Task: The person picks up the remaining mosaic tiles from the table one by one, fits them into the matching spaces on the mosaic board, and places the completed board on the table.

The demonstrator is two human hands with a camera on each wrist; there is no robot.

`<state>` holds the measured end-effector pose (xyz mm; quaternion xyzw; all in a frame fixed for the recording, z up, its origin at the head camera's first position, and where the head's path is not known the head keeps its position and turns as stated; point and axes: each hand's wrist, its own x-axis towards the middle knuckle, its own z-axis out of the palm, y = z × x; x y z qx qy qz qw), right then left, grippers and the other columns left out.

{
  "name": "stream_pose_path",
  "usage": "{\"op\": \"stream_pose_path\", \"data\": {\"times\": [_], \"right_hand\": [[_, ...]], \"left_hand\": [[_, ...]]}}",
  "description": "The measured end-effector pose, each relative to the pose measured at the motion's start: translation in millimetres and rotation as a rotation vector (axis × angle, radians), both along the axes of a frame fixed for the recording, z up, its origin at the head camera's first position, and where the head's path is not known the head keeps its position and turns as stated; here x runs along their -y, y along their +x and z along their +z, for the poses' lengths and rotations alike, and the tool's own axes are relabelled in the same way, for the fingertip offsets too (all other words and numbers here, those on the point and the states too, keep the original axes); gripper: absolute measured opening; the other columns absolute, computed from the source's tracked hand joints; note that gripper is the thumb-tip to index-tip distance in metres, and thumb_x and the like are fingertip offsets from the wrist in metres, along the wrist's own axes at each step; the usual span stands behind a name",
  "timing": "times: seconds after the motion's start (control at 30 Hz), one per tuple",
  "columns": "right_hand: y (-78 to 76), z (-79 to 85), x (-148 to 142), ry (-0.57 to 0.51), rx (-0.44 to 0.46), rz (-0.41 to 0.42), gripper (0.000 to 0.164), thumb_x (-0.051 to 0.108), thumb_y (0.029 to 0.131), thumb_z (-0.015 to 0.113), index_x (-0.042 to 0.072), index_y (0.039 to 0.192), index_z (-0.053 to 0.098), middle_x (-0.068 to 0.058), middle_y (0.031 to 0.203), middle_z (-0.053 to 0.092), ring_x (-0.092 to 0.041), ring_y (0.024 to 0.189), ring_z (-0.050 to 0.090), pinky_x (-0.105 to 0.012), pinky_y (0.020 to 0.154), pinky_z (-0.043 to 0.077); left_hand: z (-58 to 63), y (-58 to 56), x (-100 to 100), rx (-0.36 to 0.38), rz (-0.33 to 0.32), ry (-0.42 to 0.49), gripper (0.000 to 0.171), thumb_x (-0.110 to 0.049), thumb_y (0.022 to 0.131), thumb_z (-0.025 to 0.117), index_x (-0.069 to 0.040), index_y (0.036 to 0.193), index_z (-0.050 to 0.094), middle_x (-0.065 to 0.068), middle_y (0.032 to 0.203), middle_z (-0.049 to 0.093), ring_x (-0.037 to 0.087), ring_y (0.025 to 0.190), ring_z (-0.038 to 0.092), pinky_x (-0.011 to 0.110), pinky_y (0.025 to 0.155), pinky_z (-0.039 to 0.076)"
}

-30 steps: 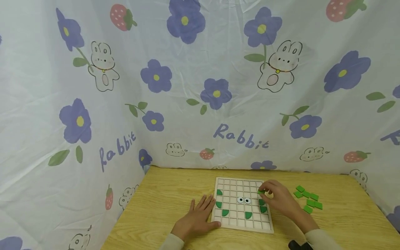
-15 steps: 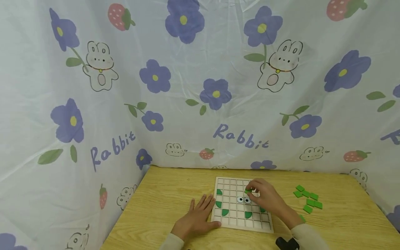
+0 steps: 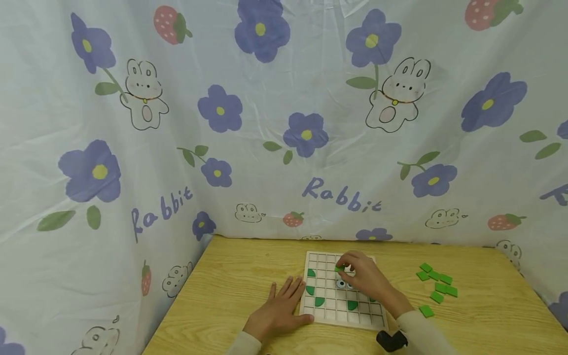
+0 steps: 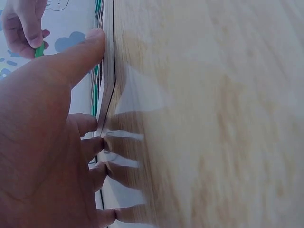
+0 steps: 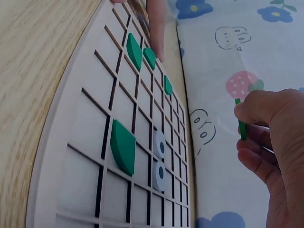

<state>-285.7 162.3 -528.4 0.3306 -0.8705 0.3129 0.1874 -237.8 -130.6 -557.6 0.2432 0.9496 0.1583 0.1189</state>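
Note:
A pale square grid board (image 3: 330, 315) lies on the wooden table. My right hand (image 3: 368, 283) is over its far middle part, pinching a small green tile (image 5: 241, 121) between thumb and fingers. In the right wrist view the tile is edge-on and raised above the board. Two white eye pieces (image 5: 159, 160) sit side by side in the grid, partly covered by my right hand in the head view. Dark green quarter-round pieces (image 3: 319, 301) fill several squares. With fingers spread, my left hand (image 3: 280, 311) touches the board's left edge, its thumb at the near corner.
Several loose green tiles (image 3: 437, 297) lie on the table (image 3: 488, 315) to the right of the board. A patterned curtain (image 3: 266, 162) hangs behind the table and along its left side. A black device (image 3: 391, 340) is by the right sleeve.
My right hand has moved left with the green tile, from the board's right edge to above the eye pieces. A loose tile shows again beside the right sleeve. The left hand stays put.

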Motion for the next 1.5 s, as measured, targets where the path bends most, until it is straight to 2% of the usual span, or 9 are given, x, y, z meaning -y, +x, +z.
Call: {"op": "stream_pose_path", "data": {"times": [0.4, 0.77, 1.2, 1.5], "right_hand": [[-3.1, -6.6, 26.2, 0.028, 0.017, 0.019, 0.013, 0.006, 0.093, 0.083, 0.015, 0.100, 0.076, 0.000, 0.107, 0.072, -0.021, 0.096, 0.067, -0.033, 0.079, 0.061], [-8.9, -21.6, 43.8, 0.037, 0.014, 0.075, 0.011, 0.007, 0.093, 0.082, 0.011, 0.102, 0.078, -0.003, 0.109, 0.074, -0.020, 0.095, 0.069, -0.031, 0.079, 0.060], [-13.2, -40.4, 59.3, 0.102, 0.099, 0.077, 0.008, 0.008, 0.095, 0.081, 0.013, 0.100, 0.078, 0.000, 0.105, 0.071, -0.018, 0.095, 0.068, -0.030, 0.080, 0.060], [-16.3, -51.8, 61.4, 0.130, 0.053, 0.086, 0.006, 0.012, 0.096, 0.081, 0.014, 0.101, 0.078, 0.001, 0.107, 0.070, -0.016, 0.098, 0.068, -0.032, 0.084, 0.061]], "left_hand": [[-4.9, 3.7, -2.5, -0.039, 0.007, -0.010, 0.096, -0.071, 0.101, 0.054, -0.014, 0.172, 0.022, 0.007, 0.180, 0.017, 0.034, 0.168, 0.013, 0.074, 0.128, 0.011], [-9.1, 5.7, -3.2, -0.057, 0.013, -0.030, 0.097, -0.074, 0.101, 0.052, -0.016, 0.172, 0.022, 0.005, 0.181, 0.017, 0.032, 0.168, 0.013, 0.073, 0.128, 0.013], [-12.8, 6.2, -2.8, -0.045, 0.008, -0.028, 0.096, -0.074, 0.101, 0.050, -0.018, 0.173, 0.020, 0.003, 0.181, 0.014, 0.032, 0.168, 0.012, 0.073, 0.129, 0.012], [-10.8, 6.1, -2.8, -0.045, 0.003, -0.033, 0.095, -0.072, 0.102, 0.051, -0.016, 0.173, 0.020, 0.005, 0.181, 0.015, 0.033, 0.168, 0.012, 0.073, 0.128, 0.013]]}}
